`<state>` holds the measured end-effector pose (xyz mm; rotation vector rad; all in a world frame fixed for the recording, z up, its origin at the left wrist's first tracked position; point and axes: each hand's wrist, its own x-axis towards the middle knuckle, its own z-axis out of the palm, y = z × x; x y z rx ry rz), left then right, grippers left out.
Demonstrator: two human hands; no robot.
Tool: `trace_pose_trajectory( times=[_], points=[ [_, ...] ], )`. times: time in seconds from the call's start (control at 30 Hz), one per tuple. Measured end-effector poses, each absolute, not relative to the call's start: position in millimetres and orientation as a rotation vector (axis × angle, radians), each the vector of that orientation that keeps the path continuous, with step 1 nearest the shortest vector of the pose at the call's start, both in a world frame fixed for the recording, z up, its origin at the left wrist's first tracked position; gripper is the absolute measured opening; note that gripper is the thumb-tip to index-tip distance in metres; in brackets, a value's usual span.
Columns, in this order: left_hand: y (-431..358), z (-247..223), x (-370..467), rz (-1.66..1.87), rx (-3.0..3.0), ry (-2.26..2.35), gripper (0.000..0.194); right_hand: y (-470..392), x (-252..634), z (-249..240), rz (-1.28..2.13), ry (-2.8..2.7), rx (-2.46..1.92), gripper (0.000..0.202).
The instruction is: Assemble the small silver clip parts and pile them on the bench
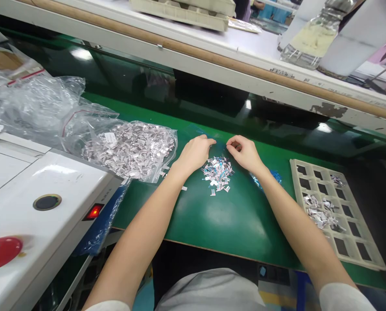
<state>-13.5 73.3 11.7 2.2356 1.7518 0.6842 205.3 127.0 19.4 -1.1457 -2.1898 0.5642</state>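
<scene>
My left hand (195, 152) is over the green table, just behind a loose pile of small white-and-blue flat parts (218, 172). Its fingers are bent together, and whatever they hold is too small or hidden to name. To the right, my right hand (244, 152) has thumb and forefinger pinched, also on something I cannot make out. A faint bluish clear film (196, 129) lies behind the left hand. Left of my hands is an open clear bag full of small silvery-white parts (137, 149), with a few spilled at its mouth.
A cream compartment tray (371, 242) with small parts in some cells lies at the right. Blue parts (276, 176) sit by my right forearm. A white machine (66, 181) with a lit red switch stands left, near crumpled plastic bags (33, 103). A shelf (193, 47) spans the back.
</scene>
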Motion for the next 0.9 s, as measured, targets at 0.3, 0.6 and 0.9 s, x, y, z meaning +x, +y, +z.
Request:
trace_pose_trajectory(
  times=[0.3,0.6,0.9],
  points=[
    [68.5,13.5,-12.9,0.740,2.237,1.679,0.041,114.6,220.8,22.8,0.482,-2.132,-1.354,0.010],
    [67.8,6.1,-7.3,0.466,2.488,1.652,0.056,109.4,237.1,34.5,0.537,-2.173,-1.484,0.015],
    [63.4,6.3,-6.9,0.384,2.526,1.703,0.060,92.8,261.9,40.1,0.567,-2.091,-1.605,0.016]
  ],
)
